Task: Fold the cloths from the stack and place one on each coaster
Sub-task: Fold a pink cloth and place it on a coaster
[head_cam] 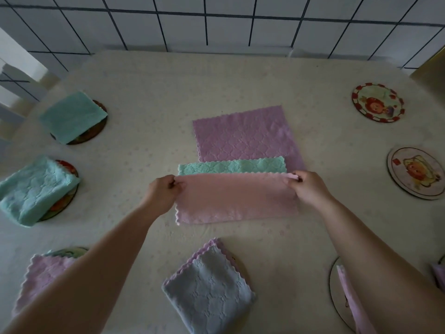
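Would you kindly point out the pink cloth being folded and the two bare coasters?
pink cloth (237,198), head view, middle of folded face.
far bare coaster (377,102), head view, printed centre.
near bare coaster (416,173), head view, printed centre.

Teal cloth (232,165) mostly hidden under the pink cloth (237,198), only a strip shows. Near-right coaster (337,297) half covered by the forearm and a pink cloth strip (354,302). Near-left coaster (69,251) shows only a sliver. Purple cloth scrap (439,273) cut off at right edge.

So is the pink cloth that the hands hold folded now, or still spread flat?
Folded in half: the pink cloth lies doubled, both hands pinching its far corners together.
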